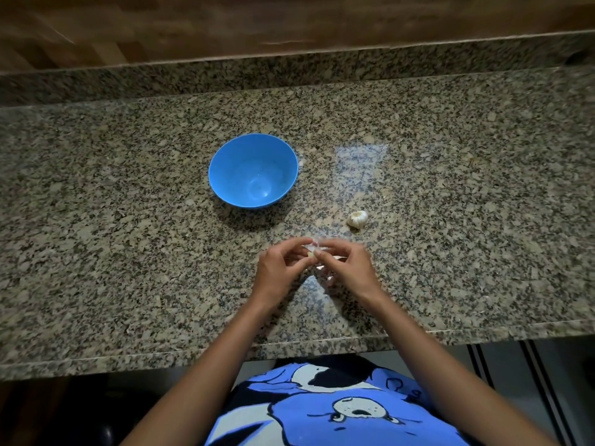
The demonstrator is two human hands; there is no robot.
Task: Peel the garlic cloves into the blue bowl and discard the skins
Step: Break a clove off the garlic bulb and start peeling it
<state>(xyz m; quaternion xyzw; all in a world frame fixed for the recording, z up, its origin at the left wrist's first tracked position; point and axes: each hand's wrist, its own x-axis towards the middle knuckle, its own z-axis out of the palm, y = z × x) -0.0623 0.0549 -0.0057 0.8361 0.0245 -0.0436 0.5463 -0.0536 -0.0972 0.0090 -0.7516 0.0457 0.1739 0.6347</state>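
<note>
As hands [279,268] [349,268] pinch one clove [311,251], one bowl [225,165]

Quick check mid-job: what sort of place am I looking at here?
Most likely a home kitchen: a speckled granite countertop backed by wood panelling, a blue bowl and garlic bulb on it, and the left hand and right hand pinching a garlic clove.

garlic clove [311,252] mostly hidden between fingertips of my left hand [278,268] and right hand [349,268], only a pale sliver shows; skin state can't tell. right hand motion-blurred, pale bits [323,275] under it too smeared to identify. counter [128,220] cut off left and right
</note>
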